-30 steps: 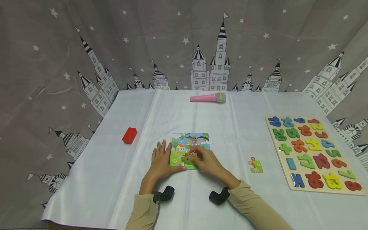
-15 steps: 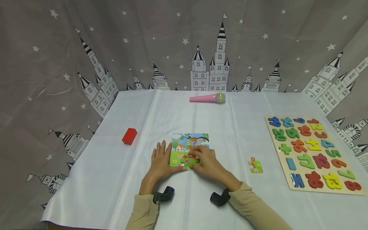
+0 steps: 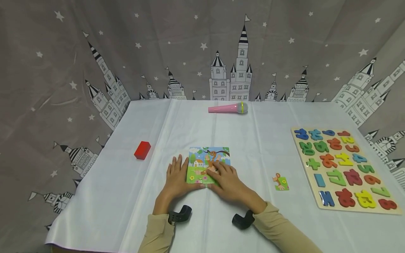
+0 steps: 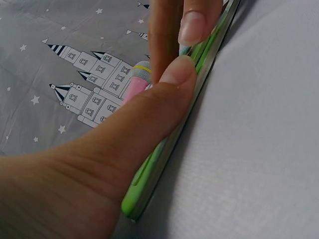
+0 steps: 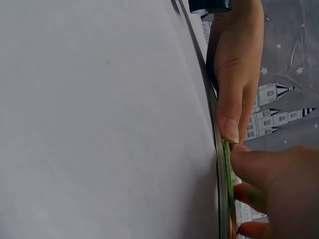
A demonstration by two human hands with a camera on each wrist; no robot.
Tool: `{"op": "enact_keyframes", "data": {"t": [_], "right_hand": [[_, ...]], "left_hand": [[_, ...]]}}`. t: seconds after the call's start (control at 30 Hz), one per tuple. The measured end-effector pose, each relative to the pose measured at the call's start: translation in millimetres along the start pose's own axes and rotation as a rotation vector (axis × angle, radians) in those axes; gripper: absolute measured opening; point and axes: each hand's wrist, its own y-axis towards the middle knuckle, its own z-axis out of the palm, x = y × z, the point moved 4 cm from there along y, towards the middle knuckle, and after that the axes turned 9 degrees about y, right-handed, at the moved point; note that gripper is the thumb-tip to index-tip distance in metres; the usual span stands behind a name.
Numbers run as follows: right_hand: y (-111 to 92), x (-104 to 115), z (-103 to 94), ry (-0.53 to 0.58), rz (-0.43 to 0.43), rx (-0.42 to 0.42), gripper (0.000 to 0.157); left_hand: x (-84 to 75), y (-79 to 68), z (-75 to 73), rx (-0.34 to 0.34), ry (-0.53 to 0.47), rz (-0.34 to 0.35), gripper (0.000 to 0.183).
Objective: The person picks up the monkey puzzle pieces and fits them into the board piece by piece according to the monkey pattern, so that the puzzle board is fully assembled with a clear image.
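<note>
A jigsaw puzzle (image 3: pixel 196 172) of a monkey, a house and flowers lies flat in its tray on the white table. My left hand (image 3: pixel 178 177) rests along its left side with straight fingers, the thumb lying on the front edge. From the right, my right hand (image 3: pixel 229 181) touches the lower right part of the picture with its fingertips and covers that corner. Its thumb meets the front edge close to the left thumb (image 4: pixel 174 74), as the right wrist view also shows. A loose puzzle piece (image 3: pixel 281 181) with part of the monkey lies to the right.
A red block (image 3: pixel 142 150) sits on the left of the table. At the back lies a pink toy microphone (image 3: pixel 226 108). On the right is a wooden board (image 3: pixel 311 186) with colourful letters and numbers. A grey castle-print curtain (image 3: pixel 177 42) hangs behind.
My right hand's fingers have gone from pinching at the puzzle's lower right part to lying spread over it. Its thumb has moved to the front edge. The left hand has stayed put.
</note>
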Motion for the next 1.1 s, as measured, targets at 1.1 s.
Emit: {"op": "enact_keyframes", "data": {"t": [1.1], "right_hand": [[-11.0,16.0,1.5,-0.102,-0.096,0.001,0.061]], "left_hand": [[0.7,0.3,1.4,0.017,0.013,-0.009,0.114]]}}
